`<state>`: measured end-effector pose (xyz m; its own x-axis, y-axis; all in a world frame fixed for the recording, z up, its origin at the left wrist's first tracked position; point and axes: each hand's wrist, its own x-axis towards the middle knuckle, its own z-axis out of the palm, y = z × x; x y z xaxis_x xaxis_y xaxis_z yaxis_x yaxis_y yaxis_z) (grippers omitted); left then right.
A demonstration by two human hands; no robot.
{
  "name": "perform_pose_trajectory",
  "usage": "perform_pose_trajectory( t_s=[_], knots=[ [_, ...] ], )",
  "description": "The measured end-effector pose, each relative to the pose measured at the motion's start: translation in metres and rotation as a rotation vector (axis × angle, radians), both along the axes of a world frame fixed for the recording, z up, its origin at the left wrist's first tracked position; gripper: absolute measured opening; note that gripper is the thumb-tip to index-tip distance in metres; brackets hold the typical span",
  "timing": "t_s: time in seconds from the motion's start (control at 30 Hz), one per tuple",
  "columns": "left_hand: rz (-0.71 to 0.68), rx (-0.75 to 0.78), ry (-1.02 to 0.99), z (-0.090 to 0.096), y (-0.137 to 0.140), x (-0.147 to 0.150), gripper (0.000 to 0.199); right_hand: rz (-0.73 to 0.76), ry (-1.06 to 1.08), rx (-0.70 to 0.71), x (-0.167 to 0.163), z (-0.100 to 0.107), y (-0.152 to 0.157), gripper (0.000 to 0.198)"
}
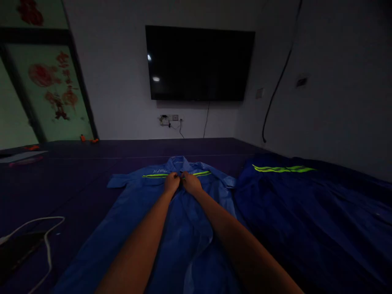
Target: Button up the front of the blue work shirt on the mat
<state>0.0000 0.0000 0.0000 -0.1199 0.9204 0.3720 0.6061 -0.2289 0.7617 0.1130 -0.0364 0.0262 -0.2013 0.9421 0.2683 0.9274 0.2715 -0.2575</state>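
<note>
A light blue work shirt lies spread flat, front up, in the lower middle of the frame, its collar pointing toward the far wall and a bright yellow-green stripe running across the chest. Both hands meet at the shirt's front opening just below the collar: the left hand and the right hand sit side by side, almost touching, fingers curled in and each grip pinching the cloth at the placket — whether a button lies between the fingertips cannot be told in the dim light. Both bare forearms reach up from the bottom edge of the frame over the shirt's body.

Just to the right of the shirt, its edge touching or overlapping it, lies a darker blue garment with its own yellow-green stripe near the top. Both rest on a dark purple surface — floor or mat, hard to say which. At lower left a white cable loops beside a dark flat object. On the far wall, upper centre, hangs a black television, with a wall socket below it.
</note>
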Motion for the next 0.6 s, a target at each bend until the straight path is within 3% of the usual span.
perform_pose_trajectory(
  t_s=[0.6],
  knots=[
    [-0.016, -0.011, -0.073, -0.0048, 0.0057, -0.0006, 0.017, -0.005, 0.034, 0.001, -0.0003, 0.0007, -0.0008, 0.028]
  ],
)
